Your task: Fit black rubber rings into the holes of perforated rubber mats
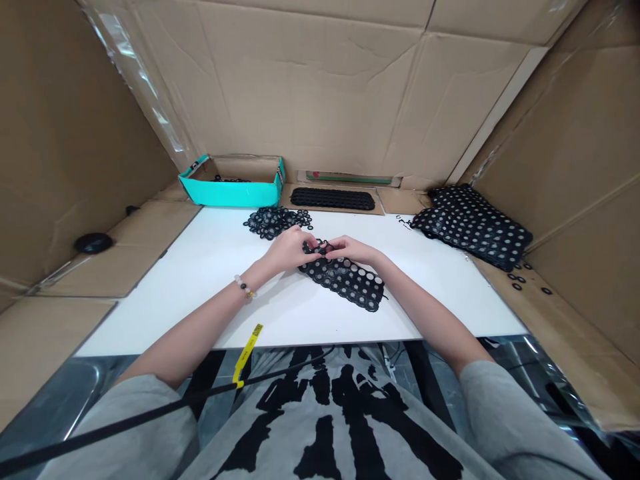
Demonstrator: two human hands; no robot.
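"Where's that perforated black rubber sheet (345,280) lying?"

"It's sitting slantwise on the white counter (210,267), its long axis pointing far-left, with open counter stretching left of it."

"And the hands?"

"The left hand (289,250) and right hand (353,250) are both pinching its far end."

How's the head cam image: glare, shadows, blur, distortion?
Head view: wide-angle distortion splays the cardboard walls outward; glare streaks the plastic film upper left; a soft shadow lies on the white board below the left hand; the black perforated sheet by the right hand looks slightly soft.
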